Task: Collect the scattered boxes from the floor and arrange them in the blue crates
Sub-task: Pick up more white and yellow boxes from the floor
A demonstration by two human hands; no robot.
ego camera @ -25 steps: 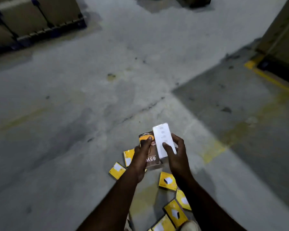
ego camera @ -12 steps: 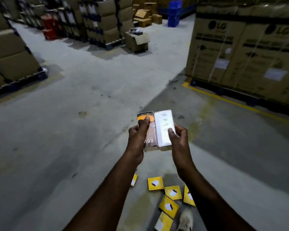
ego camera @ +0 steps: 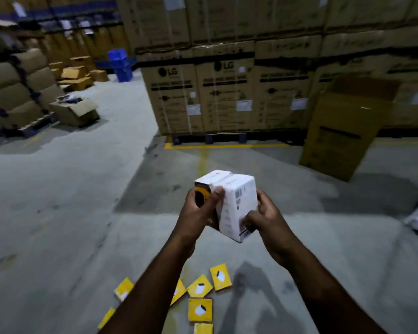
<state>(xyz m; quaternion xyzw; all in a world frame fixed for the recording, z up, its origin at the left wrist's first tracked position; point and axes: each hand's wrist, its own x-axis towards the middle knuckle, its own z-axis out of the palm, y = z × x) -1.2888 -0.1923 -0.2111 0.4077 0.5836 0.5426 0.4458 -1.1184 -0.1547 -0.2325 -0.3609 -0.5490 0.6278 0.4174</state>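
Boxes lifted higher, tall carton ahead, yellow packs underfoot

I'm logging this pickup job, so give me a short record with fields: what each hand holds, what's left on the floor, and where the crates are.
left hand: left hand grips the orange and dark box
right hand: right hand grips the white box
held boxes: pressed side by side, above the floor
floor: several yellow boxes lie scattered near the person
crates: blue crates stacked far back, left of the LG cartons
status: no box in a crate yet
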